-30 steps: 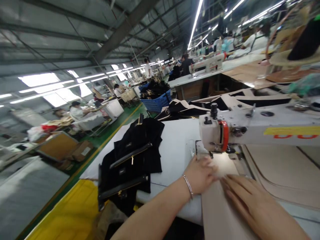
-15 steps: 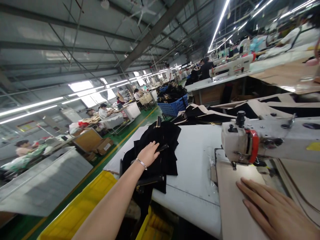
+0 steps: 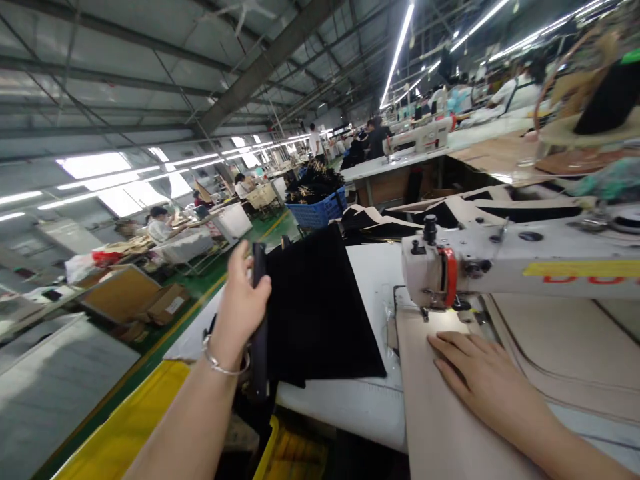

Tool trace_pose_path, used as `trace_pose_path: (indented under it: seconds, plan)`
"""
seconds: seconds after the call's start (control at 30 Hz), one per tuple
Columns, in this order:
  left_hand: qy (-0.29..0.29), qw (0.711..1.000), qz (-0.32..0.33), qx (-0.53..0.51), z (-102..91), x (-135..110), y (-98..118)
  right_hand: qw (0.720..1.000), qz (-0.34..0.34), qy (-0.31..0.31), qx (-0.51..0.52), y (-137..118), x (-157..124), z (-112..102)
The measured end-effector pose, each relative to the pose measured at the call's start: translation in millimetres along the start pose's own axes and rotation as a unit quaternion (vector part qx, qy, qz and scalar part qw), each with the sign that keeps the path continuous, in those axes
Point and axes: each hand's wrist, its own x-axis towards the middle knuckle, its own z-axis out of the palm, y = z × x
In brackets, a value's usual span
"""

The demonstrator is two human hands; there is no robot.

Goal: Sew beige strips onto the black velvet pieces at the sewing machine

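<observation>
Swung up now: black fabric panel (image 3: pixel 320 313) at twelve o'clock, edge clamped by closed fingers of left hand (image 3: pixel 243 310); right hand (image 3: pixel 480 367) spread flat on tan panel (image 3: pixel 430 413) at two o'clock. Lifting step; next call, across to sewing machine (image 3: pixel 480 260).

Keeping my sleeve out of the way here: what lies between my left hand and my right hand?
The head view shows the black cloth held by your left hand, then the white table, then the beige material under your right hand.

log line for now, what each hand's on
left hand holds up black fabric piece | right hand flat on beige material | sewing machine head beyond it
</observation>
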Motion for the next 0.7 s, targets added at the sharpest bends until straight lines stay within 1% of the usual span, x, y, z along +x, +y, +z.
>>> trace_pose_path:
  seconds: [0.03, 0.07, 0.1, 0.13, 0.17, 0.2, 0.23, 0.27, 0.33, 0.43, 0.5, 0.6, 0.63, 0.7]
  plan:
    - [-0.072, 0.997, 0.019, 0.036, 24.4, -11.5, 3.0, 1.000, 0.002, 0.001, 0.002, -1.6, 2.4, -2.9]
    - [-0.142, 0.986, 0.045, 0.076, 50.3, -24.5, 7.4, 1.000, 0.000, 0.005, 0.003, -2.9, 4.2, -5.3]
    - [-0.203, 0.969, 0.093, 0.109, 76.1, -38.0, 13.3, 1.000, -0.003, 0.008, 0.003, -3.9, 5.3, -7.1]
    - [-0.260, 0.946, 0.149, 0.120, 100.5, -50.7, 20.5, 1.000, -0.005, 0.010, 0.003, -4.5, 5.9, -8.3]
    - [-0.298, 0.927, 0.199, 0.113, 122.6, -61.3, 28.6, 1.000, -0.005, 0.008, 0.002, -4.9, 6.1, -9.0]
    - [-0.313, 0.919, 0.219, 0.099, 142.1, -69.1, 36.8, 1.000, -0.003, 0.005, 0.002, -5.0, 6.0, -9.4]
    - [-0.321, 0.918, 0.218, 0.081, 159.1, -73.6, 44.4, 1.000, 0.000, 0.004, 0.003, -4.9, 5.8, -9.6]
    - [-0.324, 0.922, 0.202, 0.061, 173.7, -74.8, 50.7, 1.000, 0.002, 0.002, 0.005, -4.7, 5.6, -9.6]
    - [-0.324, 0.933, 0.151, 0.033, 196.7, -69.7, 57.5, 1.000, 0.004, 0.001, 0.009, -4.2, 5.6, -10.0]
    - [-0.314, 0.945, 0.088, 0.021, 218.6, -54.9, 52.6, 1.000, 0.003, 0.009, 0.016, -3.4, 6.4, -11.9]
    - [-0.311, 0.949, 0.052, 0.011, 224.8, -47.6, 44.1, 1.000, -0.001, 0.011, 0.022, -3.3, 7.4, -14.0]
    - [-0.342, 0.939, 0.036, -0.020, 220.9, -45.2, 37.5, 1.000, -0.002, 0.009, 0.030, -3.6, 9.1, -17.1]
    - [-0.355, 0.933, 0.043, -0.033, 216.5, -46.8, 39.2, 0.999, -0.001, 0.012, 0.032, -3.7, 9.6, -17.7]
    - [-0.377, 0.920, 0.066, -0.080, 205.3, -53.2, 49.3, 0.999, 0.000, 0.015, 0.038, -3.6, 10.3, -18.2]
